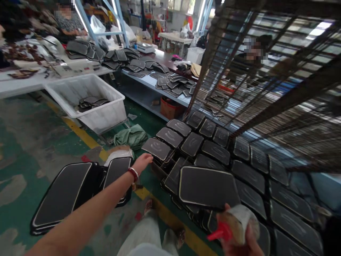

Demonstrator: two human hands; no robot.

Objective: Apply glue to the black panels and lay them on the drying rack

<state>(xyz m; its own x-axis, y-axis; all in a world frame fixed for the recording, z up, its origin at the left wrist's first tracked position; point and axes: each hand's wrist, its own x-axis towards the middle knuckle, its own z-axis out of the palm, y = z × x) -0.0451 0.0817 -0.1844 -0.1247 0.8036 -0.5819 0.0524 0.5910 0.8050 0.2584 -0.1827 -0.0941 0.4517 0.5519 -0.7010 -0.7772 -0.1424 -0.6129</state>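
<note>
My left hand [143, 162] reaches out with its fingers together at the near-left edge of the rack, beside a dark panel [157, 148] with a shiny streak on it. Whatever its fingertips hold is hidden. In my right hand [250, 236] is a squeeze bottle [241, 220] with a red nozzle pointing left. A fingertip of that hand meets the lower edge of a plain dark panel with a pale border [207, 186], which lies tilted over others. Many more streaked panels [249, 174] lie in rows on the wire rack.
Stacked dark panels [64, 192] stand to my left. Wire rack shelves [266, 81] slant up at the right. A white bin [106, 106], green cloth [131, 137] and panel-covered blue table [153, 80] are ahead. People sit or stand beyond.
</note>
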